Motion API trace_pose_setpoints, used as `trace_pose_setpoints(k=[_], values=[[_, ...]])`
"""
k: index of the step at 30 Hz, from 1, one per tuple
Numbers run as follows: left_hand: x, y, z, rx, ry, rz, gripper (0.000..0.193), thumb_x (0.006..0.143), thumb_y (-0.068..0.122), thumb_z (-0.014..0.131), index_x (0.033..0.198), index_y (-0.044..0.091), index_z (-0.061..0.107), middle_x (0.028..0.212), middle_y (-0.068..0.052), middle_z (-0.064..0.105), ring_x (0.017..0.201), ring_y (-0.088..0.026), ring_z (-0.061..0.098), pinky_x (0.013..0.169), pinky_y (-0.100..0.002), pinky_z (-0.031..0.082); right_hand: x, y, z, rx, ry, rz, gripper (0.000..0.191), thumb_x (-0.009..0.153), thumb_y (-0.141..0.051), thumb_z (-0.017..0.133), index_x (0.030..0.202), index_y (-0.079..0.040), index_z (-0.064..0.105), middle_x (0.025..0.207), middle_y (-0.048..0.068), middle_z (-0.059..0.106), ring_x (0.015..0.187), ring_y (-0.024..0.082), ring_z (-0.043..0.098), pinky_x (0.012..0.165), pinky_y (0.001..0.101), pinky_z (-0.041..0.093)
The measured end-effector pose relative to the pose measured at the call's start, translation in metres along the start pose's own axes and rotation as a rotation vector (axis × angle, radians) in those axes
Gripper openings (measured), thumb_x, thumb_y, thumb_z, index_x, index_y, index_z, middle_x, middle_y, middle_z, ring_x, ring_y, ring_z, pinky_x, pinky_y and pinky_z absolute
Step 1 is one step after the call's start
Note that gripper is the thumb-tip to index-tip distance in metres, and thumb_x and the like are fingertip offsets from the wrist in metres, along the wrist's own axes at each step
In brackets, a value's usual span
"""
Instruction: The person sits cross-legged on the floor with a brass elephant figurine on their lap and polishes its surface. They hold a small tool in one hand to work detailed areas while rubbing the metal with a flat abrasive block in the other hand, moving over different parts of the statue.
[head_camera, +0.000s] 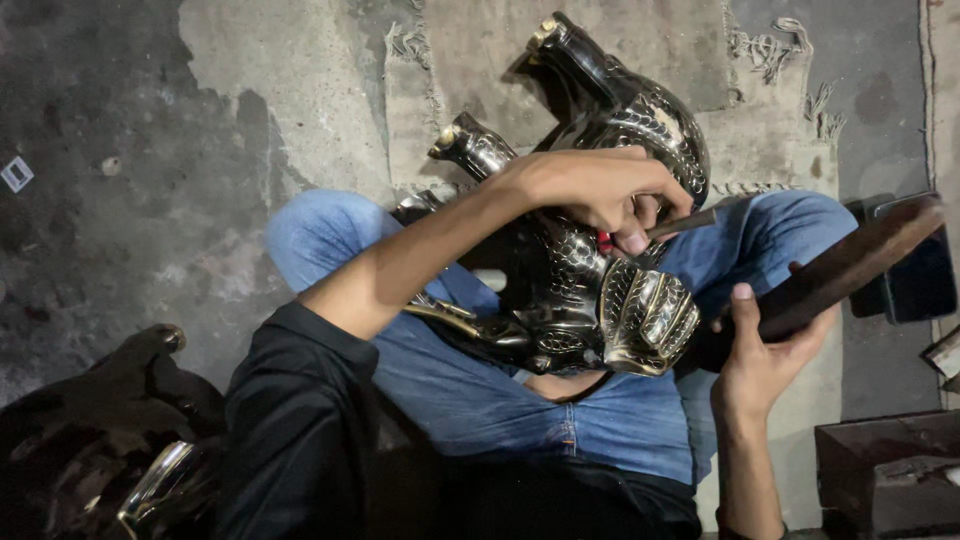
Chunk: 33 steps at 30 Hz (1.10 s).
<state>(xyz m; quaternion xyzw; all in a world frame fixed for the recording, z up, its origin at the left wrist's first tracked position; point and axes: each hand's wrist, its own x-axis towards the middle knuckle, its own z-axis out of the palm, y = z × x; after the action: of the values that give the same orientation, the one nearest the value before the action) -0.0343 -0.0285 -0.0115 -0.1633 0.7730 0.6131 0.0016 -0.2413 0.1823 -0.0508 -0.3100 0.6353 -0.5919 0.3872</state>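
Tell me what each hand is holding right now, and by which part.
The left hand pinches a slim metal tool near its tip, against the dark patterned metal figure in the lap. The right hand grips a long dark wooden stick at its lower end.

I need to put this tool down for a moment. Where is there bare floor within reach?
Bare grey concrete floor lies open on the left, beyond the blue-jeaned knee. The lap is crowded by the dark scaled metal figure; the right side holds a dark wooden block and brown box.
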Motion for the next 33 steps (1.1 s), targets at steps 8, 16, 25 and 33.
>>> trace_pose_setpoints(k=[8,16,25,33], values=[[0.002,-0.005,0.002,-0.058,-0.042,0.003,0.025,0.082,0.004,0.077,0.105,0.004,0.068,0.078,-0.004,0.078,0.067,-0.011,0.074,0.057,-0.030,0.057,0.034,-0.026,-0.011,-0.781,-0.193,-0.238,0.061,0.096,-0.005,0.084,0.148,-0.003,0.052,0.125,0.014,0.066,0.109,0.017,0.065,0.099,0.0277,0.052],[0.005,-0.005,0.008,-0.088,-0.051,-0.044,0.027,0.084,0.004,0.073,0.110,0.006,0.069,0.075,-0.004,0.078,0.061,-0.010,0.072,0.053,-0.031,0.053,0.031,-0.025,0.004,-0.486,-0.373,-0.379,0.076,0.096,0.015,0.073,0.159,0.000,0.034,0.145,0.022,0.059,0.134,0.030,0.058,0.116,0.0374,0.047],[0.002,-0.004,0.014,0.228,0.129,0.025,0.042,0.075,0.008,0.081,0.115,0.005,0.068,0.077,-0.007,0.078,0.067,-0.017,0.072,0.061,-0.036,0.051,0.043,-0.038,0.004,-0.712,-0.471,-0.539,0.091,0.085,0.021,0.076,0.160,-0.001,0.029,0.149,0.031,0.051,0.130,0.044,0.055,0.109,0.0452,0.044],[-0.004,-0.017,0.025,0.212,0.309,-0.044,0.057,0.074,0.009,0.082,0.128,0.010,0.066,0.091,-0.008,0.078,0.078,-0.020,0.077,0.070,-0.035,0.058,0.064,-0.040,0.002,-0.430,-0.432,-0.135,0.095,0.089,0.008,0.078,0.166,-0.004,0.024,0.144,0.015,0.056,0.111,0.025,0.059,0.092,0.0357,0.050]])
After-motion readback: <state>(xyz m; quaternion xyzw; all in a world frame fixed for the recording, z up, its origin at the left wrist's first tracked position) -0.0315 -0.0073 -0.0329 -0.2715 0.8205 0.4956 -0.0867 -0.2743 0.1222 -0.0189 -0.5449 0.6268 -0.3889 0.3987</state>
